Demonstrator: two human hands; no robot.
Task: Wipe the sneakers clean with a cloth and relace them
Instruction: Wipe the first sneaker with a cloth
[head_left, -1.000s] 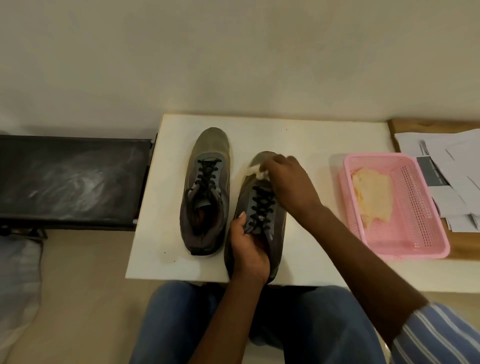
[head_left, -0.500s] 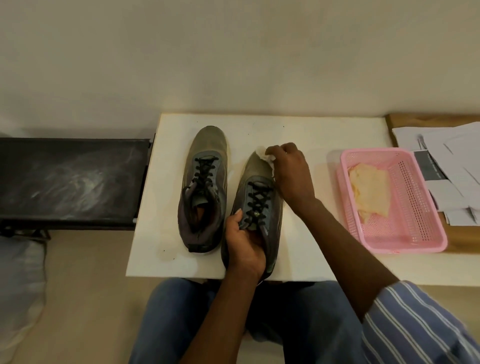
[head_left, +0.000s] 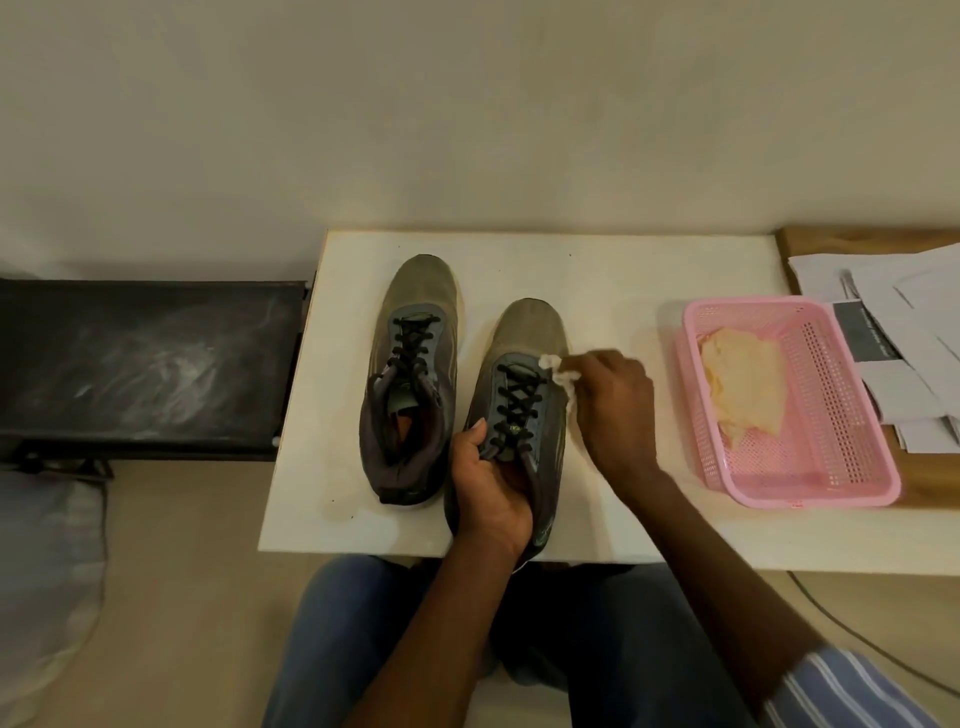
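Wiping the right sneaker (head_left: 524, 374) — your right hand (head_left: 613, 410) pinches the cloth (head_left: 558, 366), your left hand (head_left: 488, 493) grips the collar; its heel overhangs the tabletop (head_left: 623, 270) — press harder and it could tip off.

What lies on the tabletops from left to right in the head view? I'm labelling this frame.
Black bench → left sneaker → right sneaker, gripped by the left hand → white cloth held in the right hand → pink basket → papers.
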